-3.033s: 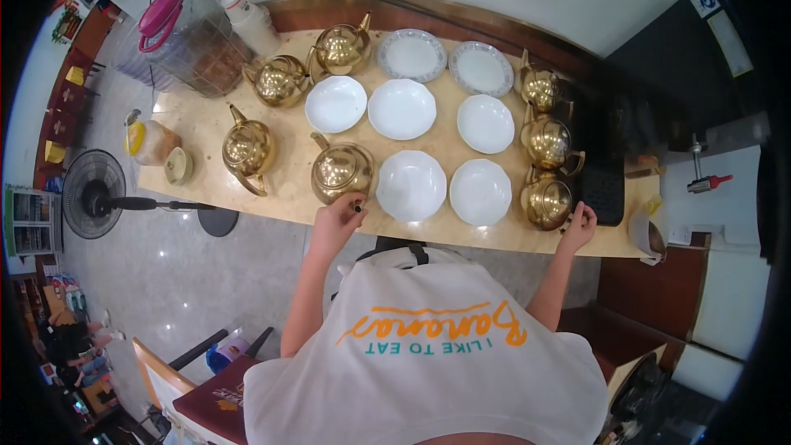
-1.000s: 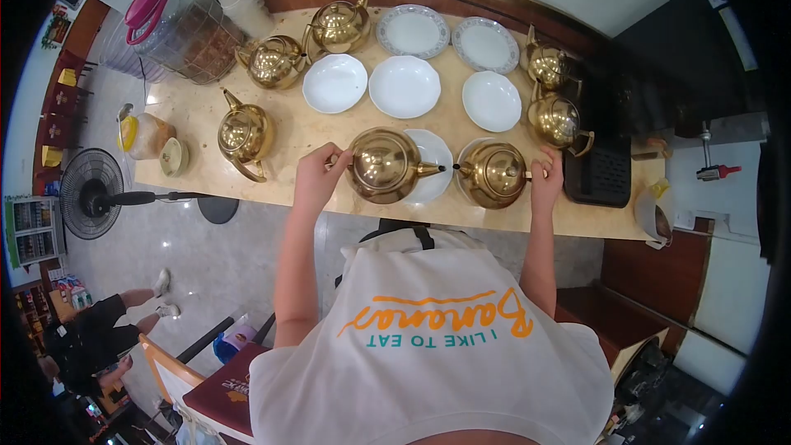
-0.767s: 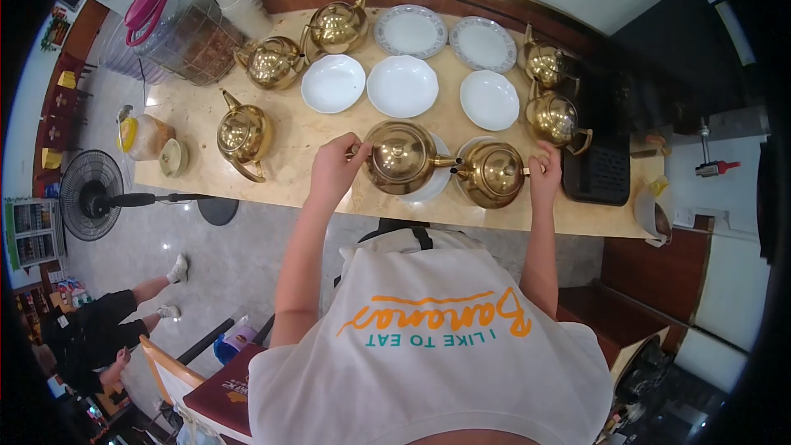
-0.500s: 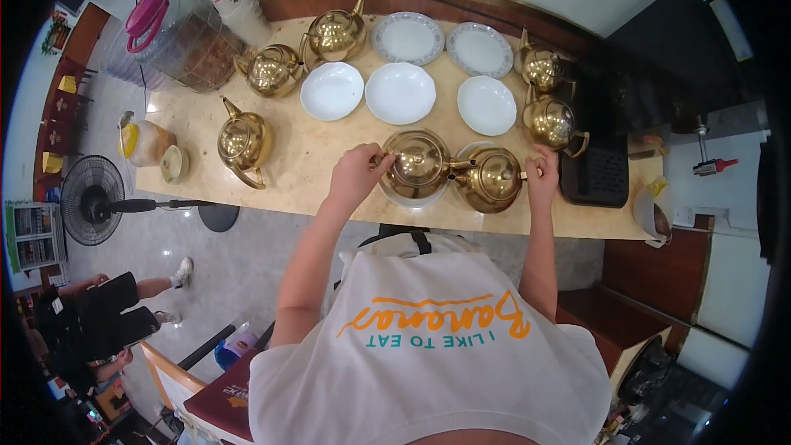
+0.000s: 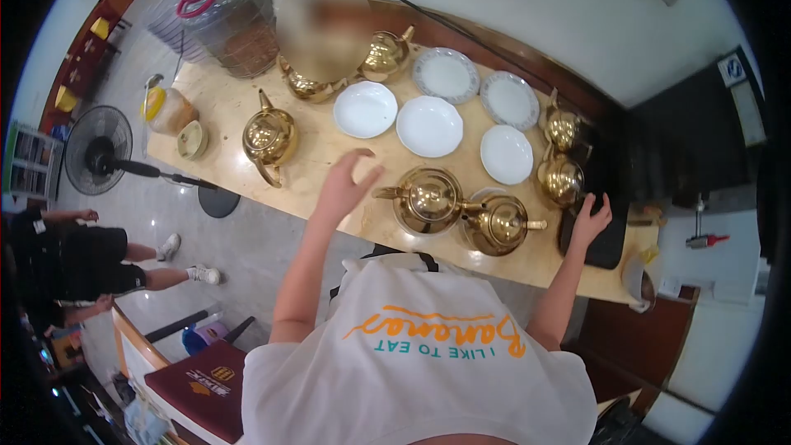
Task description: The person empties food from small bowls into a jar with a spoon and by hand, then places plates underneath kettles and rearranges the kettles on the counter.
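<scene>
Two gold-coloured metal teapots stand at the table's near edge, a left one [image 5: 432,198] and a right one [image 5: 498,227], spouts towards each other, on pale plates mostly hidden beneath them. My left hand [image 5: 348,187] hovers left of the left teapot's handle, thumb and fingers apart, holding nothing. Out to the right, my right hand [image 5: 592,221] is also open, fingers spread over the edge of a black tray [image 5: 600,249], clear of the right teapot's handle. Beyond the teapots lie white plates, a left one [image 5: 365,110], a middle one [image 5: 429,126] and a right one [image 5: 506,155].
Patterned plates [image 5: 446,76] lie further back. More teapots stand around: one [image 5: 269,136] at left, a pair [image 5: 563,180] at right, others [image 5: 386,55] at the back, partly blurred. A pink-lidded container [image 5: 239,41], a yellow-lidded jar [image 5: 170,111], a fan [image 5: 100,151] and another person [image 5: 95,259] are leftward.
Both hands have let go of the teapot handles and moved outward, left hand to the left and right hand to the right. My view has turned and shifted.
</scene>
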`<state>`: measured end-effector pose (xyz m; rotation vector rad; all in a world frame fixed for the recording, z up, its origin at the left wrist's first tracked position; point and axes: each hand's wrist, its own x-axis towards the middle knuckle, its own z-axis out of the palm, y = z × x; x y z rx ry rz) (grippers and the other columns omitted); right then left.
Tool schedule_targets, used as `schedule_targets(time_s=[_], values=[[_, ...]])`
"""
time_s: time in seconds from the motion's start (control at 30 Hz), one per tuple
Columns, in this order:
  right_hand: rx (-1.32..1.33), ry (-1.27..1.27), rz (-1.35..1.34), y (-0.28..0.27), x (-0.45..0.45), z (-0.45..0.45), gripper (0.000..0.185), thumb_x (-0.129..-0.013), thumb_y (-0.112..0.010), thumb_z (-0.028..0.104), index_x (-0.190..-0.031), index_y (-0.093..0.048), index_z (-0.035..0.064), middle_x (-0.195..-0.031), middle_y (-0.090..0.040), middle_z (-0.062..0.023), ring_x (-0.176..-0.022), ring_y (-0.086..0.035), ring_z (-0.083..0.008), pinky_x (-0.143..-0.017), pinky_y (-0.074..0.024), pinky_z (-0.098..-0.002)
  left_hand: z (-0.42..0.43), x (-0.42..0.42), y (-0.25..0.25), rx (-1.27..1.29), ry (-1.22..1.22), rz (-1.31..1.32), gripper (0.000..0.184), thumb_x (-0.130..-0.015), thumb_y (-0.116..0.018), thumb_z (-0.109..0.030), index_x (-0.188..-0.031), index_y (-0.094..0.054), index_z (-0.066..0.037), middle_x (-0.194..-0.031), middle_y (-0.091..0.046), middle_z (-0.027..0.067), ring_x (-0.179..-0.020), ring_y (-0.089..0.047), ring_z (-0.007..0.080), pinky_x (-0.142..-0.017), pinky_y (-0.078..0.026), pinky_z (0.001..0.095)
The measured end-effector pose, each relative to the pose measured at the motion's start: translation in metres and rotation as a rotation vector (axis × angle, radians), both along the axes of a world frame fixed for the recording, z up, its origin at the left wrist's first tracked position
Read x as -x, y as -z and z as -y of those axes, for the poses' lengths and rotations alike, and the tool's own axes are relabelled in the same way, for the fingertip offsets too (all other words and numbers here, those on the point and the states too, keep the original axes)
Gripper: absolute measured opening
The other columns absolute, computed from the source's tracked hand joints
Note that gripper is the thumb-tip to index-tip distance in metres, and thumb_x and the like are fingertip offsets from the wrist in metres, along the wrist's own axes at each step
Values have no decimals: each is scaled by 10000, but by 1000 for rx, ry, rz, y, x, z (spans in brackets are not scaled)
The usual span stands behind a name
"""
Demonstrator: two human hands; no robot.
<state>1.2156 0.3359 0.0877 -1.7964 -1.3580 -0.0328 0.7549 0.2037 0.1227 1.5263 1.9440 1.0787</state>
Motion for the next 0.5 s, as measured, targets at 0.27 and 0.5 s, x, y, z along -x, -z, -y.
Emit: schedule_targets(time_s=[0.27, 0.5], values=[[192, -193, -258, 60, -46, -33, 402, -860, -568, 315, -1030, -508, -44, -955, -563, -147, -879, -538, -234, -813, -422, -322, 20, 89, 29, 28, -883, -641, 571, -776, -635, -332, -1220, -423, -42, -1240, -437, 164, -1168, -379, 353, -921, -335, 516], [299, -106, -183, 49, -47, -32, 414, -854, -565, 355, -961, -521, -43, -879, -569, -135, -796, -537, -233, -740, -424, -332, 36, 128, 81, -236, -925, 89, 402, -831, -599, -289, -1105, -497, -13, -1053, -536, 143, -960, -526, 238, -799, -423, 323]])
